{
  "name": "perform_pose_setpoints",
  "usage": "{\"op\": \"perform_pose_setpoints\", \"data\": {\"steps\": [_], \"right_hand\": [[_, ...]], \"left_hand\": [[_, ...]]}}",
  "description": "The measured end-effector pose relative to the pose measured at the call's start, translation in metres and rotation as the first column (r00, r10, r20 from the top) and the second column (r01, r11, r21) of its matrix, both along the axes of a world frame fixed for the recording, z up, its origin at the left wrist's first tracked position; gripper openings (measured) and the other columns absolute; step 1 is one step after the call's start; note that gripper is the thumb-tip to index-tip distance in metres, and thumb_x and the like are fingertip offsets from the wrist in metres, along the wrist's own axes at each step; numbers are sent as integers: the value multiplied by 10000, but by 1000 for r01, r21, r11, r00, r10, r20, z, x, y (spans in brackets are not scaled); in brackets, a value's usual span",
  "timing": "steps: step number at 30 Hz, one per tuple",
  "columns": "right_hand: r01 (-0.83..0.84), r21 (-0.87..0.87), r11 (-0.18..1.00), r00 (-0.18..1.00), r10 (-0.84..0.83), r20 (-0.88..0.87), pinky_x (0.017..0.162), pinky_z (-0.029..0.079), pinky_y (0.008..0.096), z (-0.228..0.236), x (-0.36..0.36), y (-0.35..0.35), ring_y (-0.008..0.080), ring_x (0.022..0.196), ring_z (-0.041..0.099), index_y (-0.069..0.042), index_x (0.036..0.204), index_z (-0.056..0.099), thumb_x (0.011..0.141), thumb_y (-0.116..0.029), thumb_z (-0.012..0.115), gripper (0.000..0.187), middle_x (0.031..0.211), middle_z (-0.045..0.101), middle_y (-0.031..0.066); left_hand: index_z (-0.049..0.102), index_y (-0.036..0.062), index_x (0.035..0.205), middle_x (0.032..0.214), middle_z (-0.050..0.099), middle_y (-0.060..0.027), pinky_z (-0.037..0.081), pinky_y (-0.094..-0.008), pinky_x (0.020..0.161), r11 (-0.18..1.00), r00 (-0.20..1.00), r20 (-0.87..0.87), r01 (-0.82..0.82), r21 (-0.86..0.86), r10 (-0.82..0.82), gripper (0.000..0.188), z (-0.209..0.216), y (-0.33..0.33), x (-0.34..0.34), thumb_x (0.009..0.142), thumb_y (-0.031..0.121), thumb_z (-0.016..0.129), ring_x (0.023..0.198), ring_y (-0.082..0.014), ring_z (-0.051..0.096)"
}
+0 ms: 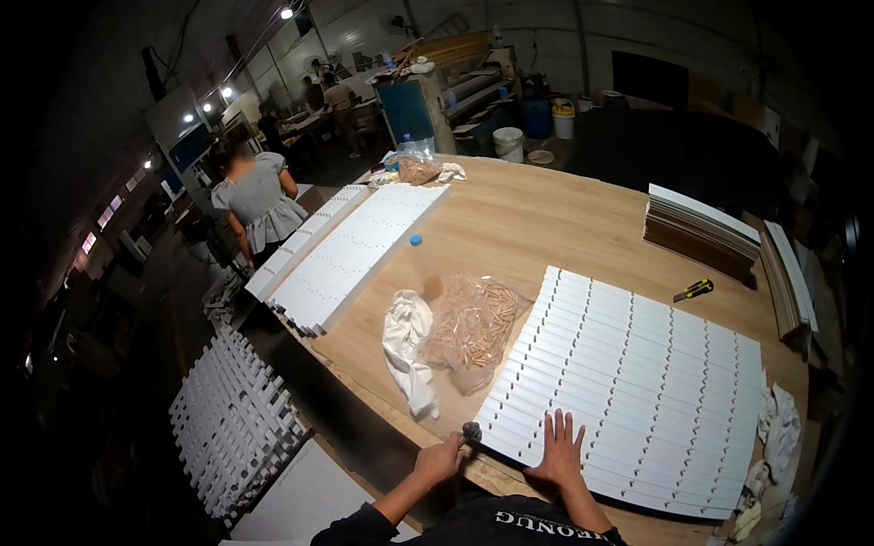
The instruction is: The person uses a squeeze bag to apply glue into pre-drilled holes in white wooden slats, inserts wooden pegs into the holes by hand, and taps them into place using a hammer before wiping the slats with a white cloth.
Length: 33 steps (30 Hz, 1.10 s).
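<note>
Left hand (437, 460) grasps a dark-headed tool (471, 431), apparently a hammer. Right hand (559, 449) lies spread on white strips (637, 391), likely stiff; grasp their ends.

The left hand (440, 460) hides part of a dark thing (471, 430) from me. I see the far workers (340, 111) blurred.

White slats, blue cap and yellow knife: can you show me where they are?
White slats (637, 391): head view, on a bare white top near the middle.
Blue cap (416, 240): head view, on its middle.
Yellow knife (695, 290): head view, middle of its handle.
</note>
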State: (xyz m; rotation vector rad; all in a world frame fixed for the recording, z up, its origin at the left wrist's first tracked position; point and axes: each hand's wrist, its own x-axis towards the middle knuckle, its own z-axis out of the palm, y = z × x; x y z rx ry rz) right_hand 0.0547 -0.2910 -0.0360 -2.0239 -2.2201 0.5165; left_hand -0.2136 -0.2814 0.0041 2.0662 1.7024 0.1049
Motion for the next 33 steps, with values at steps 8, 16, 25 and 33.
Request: {"op": "perform_pose_setpoints", "data": {"steps": [8, 16, 25, 33], "right_hand": [[4, -6, 1000, 1000, -4, -3, 1098, 51, 623, 3, -3, 0, 373, 1415, 78, -34, 1453, 199, 481, -514, 802, 1241, 1522, 148, 185], [-1, -13, 1000, 1000, 1, 7, 1101, 39, 617, -5, -4, 0, 372, 1420, 53, -32, 1456, 185, 475, -512, 816, 1261, 1525, 137, 186], [-2, -11, 1000, 1000, 3, 19, 1105, 35, 611, -5, -3, 0, 372, 1421, 50, -30, 1456, 186, 473, -526, 808, 1264, 1527, 134, 186], [-6, 14, 1000, 1000, 6, 1, 1094, 45, 623, -6, -3, -1, 381, 1418, 55, -32, 1458, 177, 461, -524, 812, 1280, 1523, 138, 196]], "left_hand": [[415, 125, 1127, 769, 643, -202, 467, -524, 602, 1000, 999, 38, -19, 21, 18, 304, -12, 0, -5, 891, 278, 528, 726, -410, 624], [414, 126, 1109, 728, 632, -203, 453, -535, 583, 998, 995, 101, -21, 63, 15, 288, -25, -3, -9, 896, 287, 522, 687, -422, 614], [415, 117, 1102, 715, 628, -208, 449, -535, 581, 999, 997, 79, -26, 46, 22, 282, -18, -2, -7, 904, 291, 513, 681, -422, 612], [416, 111, 1101, 725, 630, -208, 450, -532, 591, 999, 996, 83, -25, 35, 22, 279, -15, -2, -7, 902, 281, 512, 691, -424, 611]]}}
